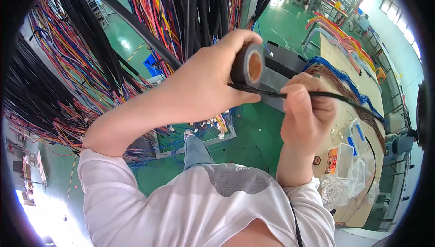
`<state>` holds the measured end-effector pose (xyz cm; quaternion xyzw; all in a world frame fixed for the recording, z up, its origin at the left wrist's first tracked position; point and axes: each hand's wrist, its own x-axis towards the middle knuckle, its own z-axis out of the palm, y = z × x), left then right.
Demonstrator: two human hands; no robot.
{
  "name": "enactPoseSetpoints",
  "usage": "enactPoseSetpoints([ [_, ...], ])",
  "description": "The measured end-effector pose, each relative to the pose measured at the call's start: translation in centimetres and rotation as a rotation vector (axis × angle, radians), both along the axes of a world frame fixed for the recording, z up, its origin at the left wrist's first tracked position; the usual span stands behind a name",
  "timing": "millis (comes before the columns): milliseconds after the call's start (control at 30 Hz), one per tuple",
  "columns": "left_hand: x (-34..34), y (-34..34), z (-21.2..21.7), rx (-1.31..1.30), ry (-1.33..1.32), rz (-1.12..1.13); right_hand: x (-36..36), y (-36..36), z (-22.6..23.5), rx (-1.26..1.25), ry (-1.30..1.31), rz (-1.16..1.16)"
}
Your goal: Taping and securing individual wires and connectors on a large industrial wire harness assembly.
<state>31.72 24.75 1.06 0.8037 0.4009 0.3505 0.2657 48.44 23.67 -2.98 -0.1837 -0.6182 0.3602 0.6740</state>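
My left hand [210,81] is closed around a roll of black tape [239,69] with a brown cardboard core. The roll's open end is turned toward the right. Just below it a thin black cable [270,94] runs from my left fingers across to my right hand [310,109]. There my thumb and fingers pinch it, and the cable continues past them toward the right. Near my left hand the cable looks wrapped and slightly uneven. Whether a strip of tape still joins the roll to the cable is hidden by my fingers.
Thick bundles of black sleeved cables [86,34] and coloured wires [152,2] hang at the left and ahead. On the right, a table [328,50] bears wire bundles [346,81], a clear plastic box [345,160], plastic bags and a small tape roll [316,160]. Other people sit far off.
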Motion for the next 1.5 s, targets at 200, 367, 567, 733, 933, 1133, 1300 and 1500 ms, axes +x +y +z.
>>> enactPoseSetpoints([
  [200,-0.1,-1.1,2.4,-0.315,-0.479,-0.049,1.6,1.0,0.0,-0.218,0.27,0.141],
  [367,-2.2,-1.7,2.2,0.612,0.116,-0.378,2.5,1.2,0.2,-0.276,0.304,0.267],
  [567,-2.1,-0.1,1.8,0.448,0.191,-0.407,2.3,0.1,0.6,-0.158,0.137,0.095],
  [733,-0.9,-0.7,0.8,0.298,0.273,0.101,1.1,-0.7,0.9,-0.098,0.088,0.056],
  [933,-0.8,-0.7,1.3,-0.029,-0.094,0.012,1.0,-0.1,0.4,-0.074,0.1,0.1],
  [1133,-0.9,-2.5,2.2,0.03,-0.441,-0.075,2.3,1.4,0.8,-0.315,0.388,0.318],
  [1300,-2.9,-1.9,2.0,0.178,-0.021,-0.439,2.0,1.9,1.1,-0.42,0.295,0.176],
  [1500,-1.4,-0.3,1.9,-0.091,0.08,-0.161,0.8,2.1,0.6,-0.224,0.235,0.145],
])
